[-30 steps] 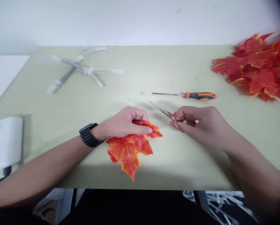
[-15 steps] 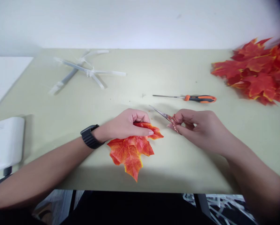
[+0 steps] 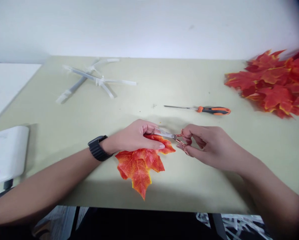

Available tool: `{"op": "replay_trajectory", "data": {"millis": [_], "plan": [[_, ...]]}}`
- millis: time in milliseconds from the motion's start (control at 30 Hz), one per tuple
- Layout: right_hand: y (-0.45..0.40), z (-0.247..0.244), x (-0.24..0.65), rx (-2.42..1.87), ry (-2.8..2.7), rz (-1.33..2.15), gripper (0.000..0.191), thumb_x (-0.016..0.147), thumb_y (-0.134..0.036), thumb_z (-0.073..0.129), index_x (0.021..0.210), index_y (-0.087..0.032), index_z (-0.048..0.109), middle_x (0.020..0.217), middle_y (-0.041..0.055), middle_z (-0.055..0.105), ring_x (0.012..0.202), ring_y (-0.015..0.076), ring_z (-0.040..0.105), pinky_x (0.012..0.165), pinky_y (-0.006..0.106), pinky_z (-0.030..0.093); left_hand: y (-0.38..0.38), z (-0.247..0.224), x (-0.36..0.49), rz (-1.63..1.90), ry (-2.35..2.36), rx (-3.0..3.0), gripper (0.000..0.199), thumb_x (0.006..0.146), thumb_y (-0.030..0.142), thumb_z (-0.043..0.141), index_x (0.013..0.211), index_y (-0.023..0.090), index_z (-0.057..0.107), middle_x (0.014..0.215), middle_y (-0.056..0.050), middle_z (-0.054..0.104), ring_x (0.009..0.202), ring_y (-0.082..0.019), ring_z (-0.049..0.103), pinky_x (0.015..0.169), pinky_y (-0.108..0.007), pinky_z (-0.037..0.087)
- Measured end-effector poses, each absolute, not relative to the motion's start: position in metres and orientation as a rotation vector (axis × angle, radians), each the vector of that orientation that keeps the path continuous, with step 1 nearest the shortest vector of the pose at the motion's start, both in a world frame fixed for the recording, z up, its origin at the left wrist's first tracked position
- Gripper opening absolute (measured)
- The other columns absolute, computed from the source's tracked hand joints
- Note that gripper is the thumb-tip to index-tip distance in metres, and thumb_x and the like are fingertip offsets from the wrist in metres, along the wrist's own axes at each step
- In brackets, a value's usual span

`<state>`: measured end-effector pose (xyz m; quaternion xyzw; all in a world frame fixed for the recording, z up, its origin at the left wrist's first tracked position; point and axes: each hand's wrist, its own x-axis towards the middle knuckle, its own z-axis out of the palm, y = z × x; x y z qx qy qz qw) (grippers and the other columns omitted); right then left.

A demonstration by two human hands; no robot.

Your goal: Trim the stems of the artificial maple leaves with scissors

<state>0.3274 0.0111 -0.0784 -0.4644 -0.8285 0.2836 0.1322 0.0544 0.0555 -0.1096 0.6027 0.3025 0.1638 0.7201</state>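
Note:
An orange-red artificial maple leaf [image 3: 139, 166] with yellow edges is pinched in my left hand [image 3: 140, 135], thumb on top. Its lobes hang toward the table's front edge. My right hand [image 3: 211, 146] has fingers in the handle loops of a small pair of scissors [image 3: 173, 136] with copper-coloured handles. The blades are parted and point left, reaching the leaf's upper edge beside my left fingers. Whether they touch the leaf I cannot tell. My left fingertips are partly hidden behind the leaf.
Behind my hands lies a screwdriver [image 3: 211, 110] with an orange and black handle. A heap of red maple leaves [image 3: 276, 86] is at the right. White and grey stick-like pieces [image 3: 99, 81] lie at the back left. A white power bank [image 3: 9, 153] with a cable stands at the left edge.
My right hand has brought the scissors left to the leaf's upper edge, and the blades have opened. My left hand still pinches the leaf. The whole view has shifted slightly.

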Motion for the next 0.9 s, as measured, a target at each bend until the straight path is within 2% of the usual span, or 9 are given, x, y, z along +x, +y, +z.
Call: {"op": "replay_trajectory", "data": {"millis": [167,400,600,733,900], "plan": [[0.0118,-0.0787,0.3281,-1.354,-2.454,0.898,0.01,0.092,-0.028,0.064,0.092,-0.024,0.055,0.072,-0.0045,0.062,0.056,0.011,0.049,0.056,0.026,0.038,0.0573,-0.1101,0.0522,0.343,0.713,1.38,0.027,0.082,0.036,0.085,0.083,0.015,0.069,0.077,-0.001,0.069,0.064,-0.008,0.06,0.058,-0.019,0.045],[0.0137,-0.0798,0.3273,-1.357,-2.475,0.869,0.009,0.094,-0.03,0.062,0.093,-0.023,0.056,0.071,-0.0039,0.061,0.056,0.0116,0.05,0.056,0.026,0.038,0.0577,-0.1092,0.0522,0.322,0.728,1.393,0.029,0.081,0.038,0.085,0.081,0.015,0.068,0.073,0.001,0.065,0.062,-0.008,0.056,0.057,-0.018,0.041],[0.0127,-0.0811,0.33,-1.375,-2.471,0.818,0.005,0.092,-0.027,0.062,0.089,-0.023,0.06,0.067,-0.0036,0.06,0.052,0.0107,0.047,0.053,0.025,0.036,0.0583,-0.1088,0.052,0.322,0.718,1.419,0.031,0.081,0.04,0.085,0.08,0.014,0.067,0.073,0.0,0.063,0.062,-0.008,0.055,0.056,-0.02,0.041],[0.0129,-0.0811,0.3299,-1.417,-2.415,0.694,0.008,0.092,-0.022,0.058,0.085,-0.023,0.063,0.059,-0.0047,0.054,0.047,0.0096,0.042,0.051,0.025,0.034,0.0576,-0.1087,0.0526,0.337,0.716,1.422,0.03,0.081,0.039,0.084,0.079,0.015,0.067,0.07,0.001,0.061,0.06,-0.009,0.055,0.054,-0.021,0.042],[0.0139,-0.0837,0.331,-1.444,-2.349,0.636,0.008,0.093,-0.024,0.058,0.086,-0.023,0.063,0.068,-0.0028,0.062,0.05,0.01,0.043,0.052,0.025,0.035,0.0567,-0.1089,0.0536,0.337,0.688,1.397,0.027,0.083,0.039,0.082,0.085,0.015,0.069,0.079,-0.003,0.069,0.067,-0.012,0.062,0.061,-0.024,0.05]]}}
